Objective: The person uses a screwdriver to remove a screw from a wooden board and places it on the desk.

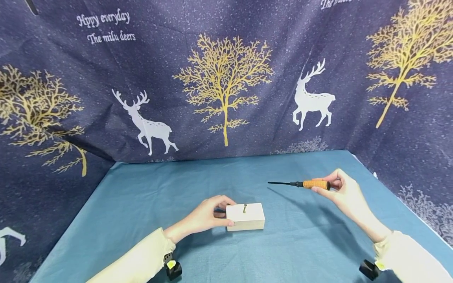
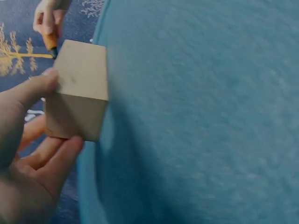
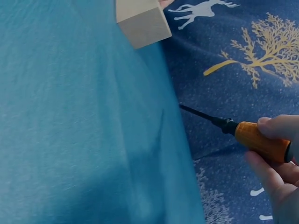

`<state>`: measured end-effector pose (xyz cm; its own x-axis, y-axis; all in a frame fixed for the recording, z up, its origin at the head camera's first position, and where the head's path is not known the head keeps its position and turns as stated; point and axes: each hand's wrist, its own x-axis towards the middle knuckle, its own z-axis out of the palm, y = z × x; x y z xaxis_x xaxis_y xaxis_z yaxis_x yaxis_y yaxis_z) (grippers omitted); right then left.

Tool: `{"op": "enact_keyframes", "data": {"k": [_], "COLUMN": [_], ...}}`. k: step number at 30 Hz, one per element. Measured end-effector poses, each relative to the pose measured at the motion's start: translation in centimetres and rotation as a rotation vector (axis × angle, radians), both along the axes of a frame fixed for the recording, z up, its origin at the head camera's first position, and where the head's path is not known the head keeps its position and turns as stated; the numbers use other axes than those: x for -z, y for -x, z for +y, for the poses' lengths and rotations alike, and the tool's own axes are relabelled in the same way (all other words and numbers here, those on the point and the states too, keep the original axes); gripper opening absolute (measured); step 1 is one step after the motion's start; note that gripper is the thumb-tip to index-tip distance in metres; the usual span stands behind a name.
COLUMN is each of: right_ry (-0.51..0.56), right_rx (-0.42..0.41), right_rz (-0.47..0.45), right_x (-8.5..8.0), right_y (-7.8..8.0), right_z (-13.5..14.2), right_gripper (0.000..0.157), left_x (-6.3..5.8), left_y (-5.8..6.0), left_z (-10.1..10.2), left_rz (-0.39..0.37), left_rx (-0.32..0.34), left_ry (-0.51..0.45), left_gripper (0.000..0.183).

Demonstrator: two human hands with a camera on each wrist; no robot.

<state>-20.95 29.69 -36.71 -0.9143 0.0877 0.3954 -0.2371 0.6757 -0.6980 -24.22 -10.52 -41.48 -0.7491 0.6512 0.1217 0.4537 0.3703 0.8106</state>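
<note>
A pale wooden block (image 1: 245,225) rests on the blue cloth, with a brass-coloured screw (image 1: 244,208) at the middle of its top face. My left hand (image 1: 209,214) grips the block's left end, thumb on the near side and fingers on the far side; the left wrist view shows the same hold on the block (image 2: 81,84). In the right hand (image 1: 345,192) is a screwdriver (image 1: 316,184) with an orange handle and black shaft. The fingers pinch its handle (image 3: 261,141) above the cloth, and the shaft points left, apart from the block.
Blue cloth (image 1: 141,184) covers the table. Behind it and along the sides hangs a dark blue curtain (image 1: 247,19) printed with yellow trees and white deer. The right hand's shadow falls on the cloth between the screwdriver and the near edge.
</note>
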Motion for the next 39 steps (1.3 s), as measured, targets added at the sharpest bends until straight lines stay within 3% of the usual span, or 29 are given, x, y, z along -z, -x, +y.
{"op": "enact_keyframes", "data": {"k": [5, 14, 18, 27, 32, 39], "right_ry": [-0.021, -0.052, -0.152, -0.311, -0.352, -0.355], "right_rx": [-0.035, -0.152, -0.176, -0.261, -0.347, -0.427], "right_rz": [0.019, 0.028, 0.019, 0.005, -0.056, -0.215], "right_x": [1.1, 2.1, 2.1, 2.2, 2.9, 3.4], "right_y": [0.0, 0.0, -0.2, -0.5, -0.4, -0.4], "right_z": [0.3, 0.3, 0.3, 0.4, 0.5, 0.9], "right_gripper": [0.032, 0.035, 0.041, 0.036, 0.037, 0.039], "left_x": [-0.9, -1.0, -1.0, -1.1, -1.3, -1.4], "left_y": [-0.2, -0.1, -0.2, -0.4, -0.3, -0.1], "left_z": [0.2, 0.1, 0.2, 0.2, 0.1, 0.3], "left_rz": [0.105, 0.093, 0.098, 0.139, 0.185, 0.214], "left_rx": [0.013, 0.002, -0.002, -0.007, -0.043, -0.053], "left_ry": [0.086, 0.115, 0.118, 0.087, 0.057, 0.011], "left_gripper": [0.045, 0.046, 0.046, 0.048, 0.047, 0.040]}}
